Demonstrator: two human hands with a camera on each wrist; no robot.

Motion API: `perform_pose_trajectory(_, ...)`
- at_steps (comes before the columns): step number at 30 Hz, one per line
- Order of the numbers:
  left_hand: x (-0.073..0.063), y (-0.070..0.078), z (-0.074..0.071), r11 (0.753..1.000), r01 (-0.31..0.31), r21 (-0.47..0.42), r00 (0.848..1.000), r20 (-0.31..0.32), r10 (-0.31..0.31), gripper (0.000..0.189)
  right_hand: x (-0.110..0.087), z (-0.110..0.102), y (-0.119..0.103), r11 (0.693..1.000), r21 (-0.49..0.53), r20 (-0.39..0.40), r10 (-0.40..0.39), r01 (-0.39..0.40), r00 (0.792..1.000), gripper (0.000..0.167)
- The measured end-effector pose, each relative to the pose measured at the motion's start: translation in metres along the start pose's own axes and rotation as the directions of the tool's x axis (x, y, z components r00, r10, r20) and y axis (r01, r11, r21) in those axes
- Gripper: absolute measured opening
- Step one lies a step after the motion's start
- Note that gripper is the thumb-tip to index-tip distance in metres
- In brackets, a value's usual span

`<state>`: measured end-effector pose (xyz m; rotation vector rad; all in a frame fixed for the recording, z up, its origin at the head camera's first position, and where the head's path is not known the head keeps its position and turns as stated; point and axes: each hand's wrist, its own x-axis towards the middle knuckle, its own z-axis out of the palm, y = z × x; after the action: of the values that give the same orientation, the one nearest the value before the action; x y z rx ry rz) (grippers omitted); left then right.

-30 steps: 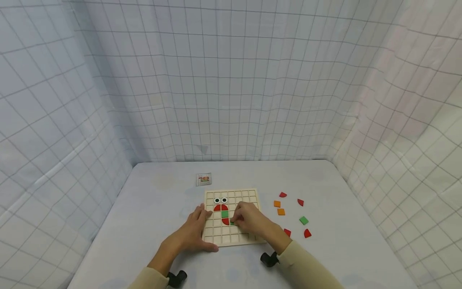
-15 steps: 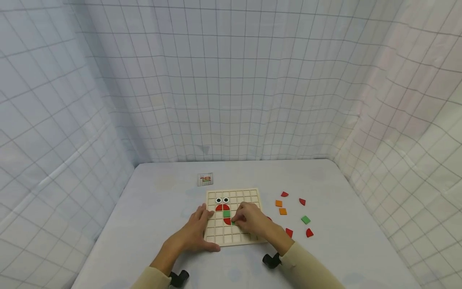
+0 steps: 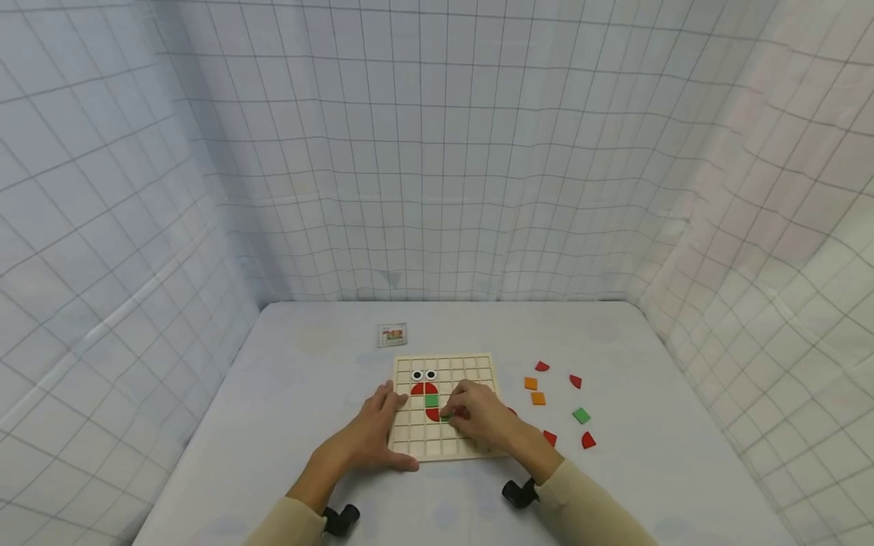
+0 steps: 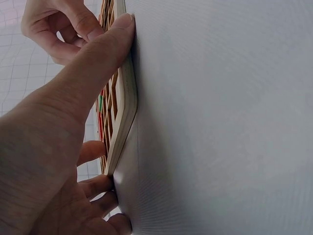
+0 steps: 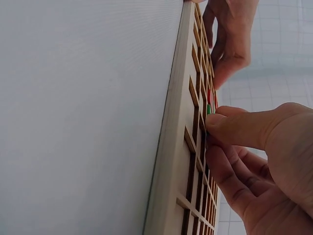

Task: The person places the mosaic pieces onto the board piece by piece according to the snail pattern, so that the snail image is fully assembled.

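Observation:
A pale wooden grid board (image 3: 429, 447) lies on the table. Two eye tiles (image 3: 423, 374), red quarter-circle tiles (image 3: 417, 390) and a green square tile (image 3: 432, 400) sit in its cells. My right hand (image 3: 480, 417) pinches another green tile (image 3: 446, 416) low at the board, beside a red quarter-circle; the fingers hide most of it. Spread at the near-left corner, my left hand (image 3: 372, 434) rests against the board. In the left wrist view, its thumb (image 4: 110, 44) lies over the front rim, the other fingers (image 4: 100, 188) at the side.
Right of the board lie loose pieces: orange squares (image 3: 538, 398), a green square (image 3: 581, 415) and several red ones (image 3: 589, 440). Part of a red piece (image 3: 512, 411) shows behind the right wrist. A small picture card (image 3: 392, 334) lies beyond the board. Gridded white curtains surround the table.
The head view has shifted slightly, moving everything a little to the right. My right fingers stay at the same cell with the green tile, and my left hand keeps its place on the board.

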<state>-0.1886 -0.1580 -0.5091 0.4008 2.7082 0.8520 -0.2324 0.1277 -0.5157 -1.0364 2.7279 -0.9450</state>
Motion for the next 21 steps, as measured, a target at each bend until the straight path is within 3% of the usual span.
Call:
perform_pose_trajectory(10,0.002,0.000,0.002,1.000,-0.006,0.005,1.000,-0.009,0.006,0.122,-0.009,-0.007,0.002,1.000,0.005,-0.057,0.012,-0.011,0.998,0.017)
perform_pose_trajectory(21,0.001,0.000,0.002,1.000,0.013,0.000,1.000,-0.010,-0.013,0.125,-0.036,-0.023,0.016,0.997,-0.025,-0.126,0.066,-0.070,0.990,0.015)
